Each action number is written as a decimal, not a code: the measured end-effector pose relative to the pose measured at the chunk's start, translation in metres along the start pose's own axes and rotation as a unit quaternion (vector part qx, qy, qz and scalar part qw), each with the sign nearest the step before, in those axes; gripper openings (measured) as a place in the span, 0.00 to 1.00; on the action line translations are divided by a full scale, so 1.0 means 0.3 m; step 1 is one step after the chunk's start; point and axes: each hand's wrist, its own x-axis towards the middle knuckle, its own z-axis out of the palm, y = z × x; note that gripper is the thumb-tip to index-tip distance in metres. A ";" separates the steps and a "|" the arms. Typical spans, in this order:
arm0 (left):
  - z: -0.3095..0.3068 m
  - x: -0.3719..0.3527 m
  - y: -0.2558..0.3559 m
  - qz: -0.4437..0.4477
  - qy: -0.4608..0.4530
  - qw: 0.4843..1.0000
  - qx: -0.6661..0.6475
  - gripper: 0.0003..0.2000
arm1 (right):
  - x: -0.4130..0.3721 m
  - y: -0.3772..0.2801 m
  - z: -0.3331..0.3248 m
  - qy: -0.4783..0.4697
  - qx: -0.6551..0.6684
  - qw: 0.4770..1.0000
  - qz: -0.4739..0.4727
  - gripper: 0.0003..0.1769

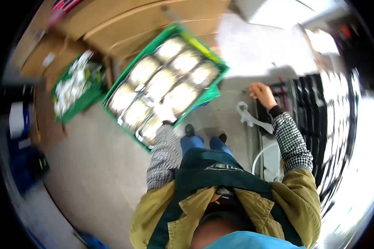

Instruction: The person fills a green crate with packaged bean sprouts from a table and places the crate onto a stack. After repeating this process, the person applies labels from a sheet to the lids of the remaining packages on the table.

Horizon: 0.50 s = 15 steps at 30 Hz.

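Observation:
A green crate (124,79) holds several black trays of pale, shredded-looking food (162,83) under shiny film. My left hand (165,111), which looks covered by a white glove, reaches over the trays at the crate's near side; motion blur hides its fingers and whether they grip anything. To the right, my bare right hand (262,94) is closed with curled fingers, beside the dark edge of a bench. Whatever it may hold is too small to make out. A white curved plastic piece (251,118) lies just below that hand.
Large cardboard boxes (153,27) stand behind the crate. A smaller green crate (77,106) full of crumpled white material sits at the left. Stacked black trays (316,120) line the right side. A white tube (257,159) curves near my right arm.

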 end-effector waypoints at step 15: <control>0.049 -1.021 0.938 0.529 -0.157 0.830 -0.085 0.16 | -2.040 0.468 -0.949 0.640 -0.106 0.744 0.163 0.09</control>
